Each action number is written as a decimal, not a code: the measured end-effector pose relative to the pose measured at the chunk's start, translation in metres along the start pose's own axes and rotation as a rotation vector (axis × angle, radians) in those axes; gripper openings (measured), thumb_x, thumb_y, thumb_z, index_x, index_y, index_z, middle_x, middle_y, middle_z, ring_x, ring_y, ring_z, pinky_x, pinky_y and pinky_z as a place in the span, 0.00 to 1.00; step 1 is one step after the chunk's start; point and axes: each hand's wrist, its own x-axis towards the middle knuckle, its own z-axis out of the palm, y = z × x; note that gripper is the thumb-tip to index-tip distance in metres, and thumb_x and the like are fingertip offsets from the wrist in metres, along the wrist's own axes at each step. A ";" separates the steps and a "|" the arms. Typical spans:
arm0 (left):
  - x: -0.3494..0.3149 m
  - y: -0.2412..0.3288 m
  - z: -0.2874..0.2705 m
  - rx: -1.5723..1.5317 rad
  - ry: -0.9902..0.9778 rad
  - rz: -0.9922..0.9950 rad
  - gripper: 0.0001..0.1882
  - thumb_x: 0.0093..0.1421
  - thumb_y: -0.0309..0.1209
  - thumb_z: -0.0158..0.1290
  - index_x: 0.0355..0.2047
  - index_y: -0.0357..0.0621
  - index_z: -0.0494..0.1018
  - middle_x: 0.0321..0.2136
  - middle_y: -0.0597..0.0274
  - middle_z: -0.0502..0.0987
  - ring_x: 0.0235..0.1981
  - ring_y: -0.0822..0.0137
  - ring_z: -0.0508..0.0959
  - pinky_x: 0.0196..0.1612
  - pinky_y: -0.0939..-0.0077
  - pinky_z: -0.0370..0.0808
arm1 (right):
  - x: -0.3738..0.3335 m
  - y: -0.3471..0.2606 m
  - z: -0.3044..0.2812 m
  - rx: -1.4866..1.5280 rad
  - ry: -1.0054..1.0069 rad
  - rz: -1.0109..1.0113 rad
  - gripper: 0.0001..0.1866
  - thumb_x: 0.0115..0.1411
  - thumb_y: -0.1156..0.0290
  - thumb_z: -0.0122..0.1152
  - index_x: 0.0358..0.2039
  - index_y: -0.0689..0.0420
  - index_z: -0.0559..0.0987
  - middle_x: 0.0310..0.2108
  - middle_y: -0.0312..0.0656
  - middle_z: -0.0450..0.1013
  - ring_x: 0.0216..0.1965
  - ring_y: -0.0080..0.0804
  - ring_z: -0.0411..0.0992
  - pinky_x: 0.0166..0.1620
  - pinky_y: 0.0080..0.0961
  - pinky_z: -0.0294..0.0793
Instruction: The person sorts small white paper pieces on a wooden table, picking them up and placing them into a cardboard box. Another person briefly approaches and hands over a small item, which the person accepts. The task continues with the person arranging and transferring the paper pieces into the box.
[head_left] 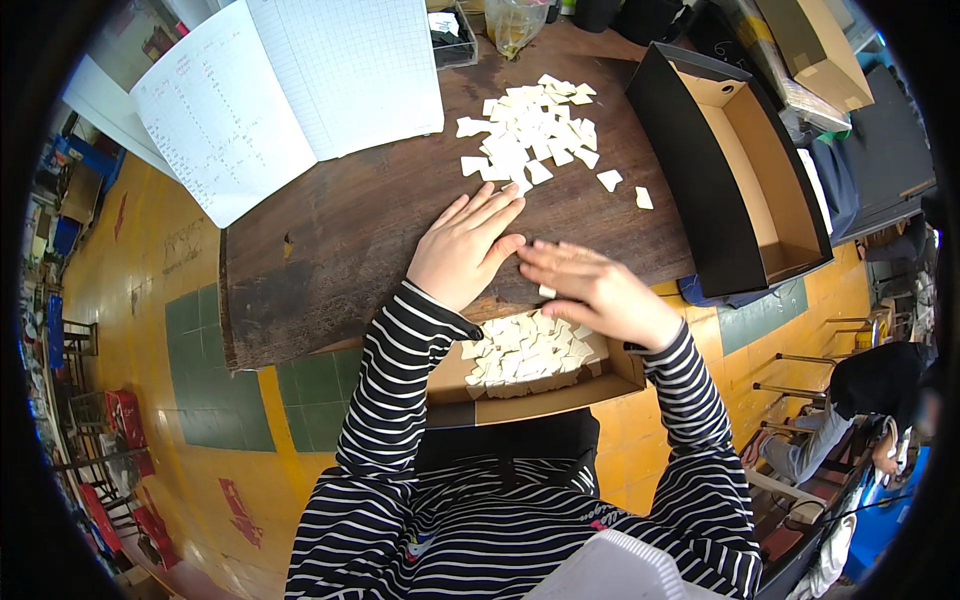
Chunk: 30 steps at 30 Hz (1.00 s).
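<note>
Pieces (545,130) heaped beyond left fingers (490,208); one piece (547,292) near right fingers (562,264).

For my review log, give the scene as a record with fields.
Left hand: palm down, fingertips at a pile of small flat cream pieces on the dark brown wooden table
Right hand: fingers extended near the table's edge; one loose cream piece between thumb and fingers, contact unclear
Below: open brown cardboard box holding more cream pieces
Left: open white grid-paper notebook
Right: long black cardboard box
</note>
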 end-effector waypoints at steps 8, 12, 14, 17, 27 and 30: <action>-0.002 0.006 -0.013 -0.364 -0.145 0.019 0.25 0.71 0.48 0.45 0.59 0.46 0.74 0.63 0.59 0.71 0.67 0.57 0.66 0.69 0.60 0.61 | -0.028 -0.014 -0.030 0.279 -0.072 0.010 0.24 0.61 0.64 0.64 0.56 0.60 0.78 0.62 0.49 0.70 0.66 0.45 0.65 0.68 0.43 0.63; 0.000 -0.001 -0.014 -0.626 0.213 0.019 0.22 0.73 0.44 0.44 0.56 0.42 0.75 0.59 0.50 0.74 0.63 0.53 0.71 0.66 0.64 0.65 | 0.010 0.006 -0.025 0.120 0.177 0.117 0.24 0.64 0.67 0.60 0.60 0.58 0.74 0.65 0.48 0.66 0.68 0.47 0.62 0.68 0.40 0.61; 0.000 -0.008 -0.014 -0.599 0.313 -0.111 0.24 0.75 0.44 0.41 0.54 0.36 0.75 0.60 0.51 0.73 0.65 0.56 0.68 0.67 0.64 0.62 | 0.036 0.016 -0.010 -0.016 0.150 0.111 0.25 0.65 0.61 0.60 0.61 0.57 0.73 0.65 0.48 0.66 0.67 0.47 0.62 0.68 0.39 0.62; 0.009 -0.015 -0.008 -0.248 0.402 -0.178 0.20 0.73 0.40 0.45 0.55 0.40 0.75 0.61 0.52 0.72 0.66 0.53 0.66 0.68 0.63 0.61 | 0.039 0.015 0.006 -0.144 0.088 0.028 0.26 0.65 0.63 0.60 0.61 0.59 0.73 0.66 0.43 0.66 0.69 0.41 0.60 0.70 0.41 0.59; 0.011 -0.011 0.010 0.233 0.027 -0.043 0.28 0.70 0.52 0.45 0.67 0.59 0.65 0.70 0.55 0.59 0.71 0.53 0.58 0.71 0.50 0.53 | -0.046 -0.034 -0.012 0.317 -0.167 0.071 0.23 0.63 0.65 0.62 0.57 0.59 0.78 0.61 0.46 0.71 0.66 0.42 0.66 0.69 0.45 0.60; 0.000 -0.003 0.003 0.251 0.013 0.073 0.27 0.68 0.53 0.48 0.64 0.62 0.69 0.69 0.57 0.61 0.70 0.52 0.59 0.72 0.52 0.54 | -0.047 -0.035 -0.025 0.363 -0.050 0.097 0.19 0.64 0.68 0.60 0.53 0.62 0.80 0.59 0.50 0.73 0.65 0.46 0.67 0.67 0.45 0.64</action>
